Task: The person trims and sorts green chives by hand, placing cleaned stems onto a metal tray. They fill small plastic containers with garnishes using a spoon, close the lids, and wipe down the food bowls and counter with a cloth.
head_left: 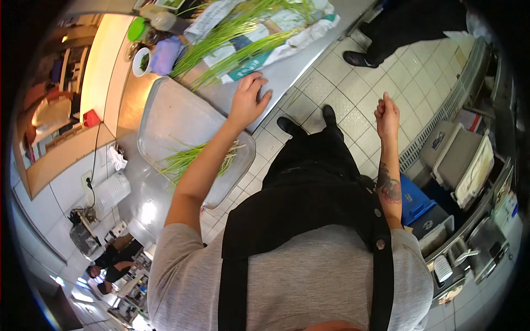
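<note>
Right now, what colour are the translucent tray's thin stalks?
Thin stalks: mostly green, best in head view.

Smooth, glossy metal was seen on the counter (132,190), translucent plastic in the tub (171,113), matt cloth in the apron (301,207); the bag (284,52) was seemingly made of crinkled plastic.

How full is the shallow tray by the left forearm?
Partly filled: the tray has green stalks toward the end nearer the person; its far end looks mostly bare.

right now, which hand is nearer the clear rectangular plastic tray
Left: the left hand is just beside the tray; the right hand is farther off, over the tiled floor.
</note>
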The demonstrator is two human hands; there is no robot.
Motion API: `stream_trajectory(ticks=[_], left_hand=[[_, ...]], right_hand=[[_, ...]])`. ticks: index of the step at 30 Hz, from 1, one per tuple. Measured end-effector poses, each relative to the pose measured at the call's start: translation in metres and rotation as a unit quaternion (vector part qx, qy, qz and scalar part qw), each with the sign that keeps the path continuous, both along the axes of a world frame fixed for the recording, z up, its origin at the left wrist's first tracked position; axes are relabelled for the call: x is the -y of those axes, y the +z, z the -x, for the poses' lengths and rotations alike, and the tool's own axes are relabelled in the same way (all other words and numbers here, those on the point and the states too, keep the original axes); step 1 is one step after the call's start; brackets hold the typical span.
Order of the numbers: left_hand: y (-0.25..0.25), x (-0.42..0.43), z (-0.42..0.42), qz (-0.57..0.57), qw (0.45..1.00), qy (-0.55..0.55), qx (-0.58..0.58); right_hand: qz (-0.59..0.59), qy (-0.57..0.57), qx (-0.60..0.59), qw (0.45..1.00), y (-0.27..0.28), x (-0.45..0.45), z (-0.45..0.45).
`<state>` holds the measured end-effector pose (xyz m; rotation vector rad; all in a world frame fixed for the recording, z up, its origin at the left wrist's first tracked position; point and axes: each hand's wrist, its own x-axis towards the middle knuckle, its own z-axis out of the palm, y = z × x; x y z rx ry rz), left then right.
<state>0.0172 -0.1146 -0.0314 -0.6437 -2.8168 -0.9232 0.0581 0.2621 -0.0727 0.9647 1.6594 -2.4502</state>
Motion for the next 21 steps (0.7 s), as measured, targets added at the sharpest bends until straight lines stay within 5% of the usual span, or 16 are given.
stream_trajectory(ticks=[5, 10, 16, 19, 21], left_hand=[[0.009, -0.013, 0.025, 0.145, 0.964, -0.219, 0.049], [-0.011, -0.018, 0.047, 0.181, 0.947, -0.263, 0.049], [-0.020, -0.021, 0.054, 0.141, 0.951, -0.274, 0.020], [-0.030, -0.014, 0.054, 0.173, 0.947, -0.269, -0.005], [-0.034, -0.011, 0.051, 0.194, 0.944, -0.264, -0.023]], right_hand=[[0.053, -0.024, 0.174, 0.983, -0.098, -0.022, -0.078], [0.080, 0.090, 0.255, 0.959, -0.176, 0.004, -0.098], [0.071, 0.042, 0.288, 0.954, -0.292, 0.061, -0.109], [0.043, 0.033, 0.297, 0.953, -0.391, 0.102, -0.113], [-0.087, 0.040, 0.299, 0.949, -0.483, 0.140, -0.120]])
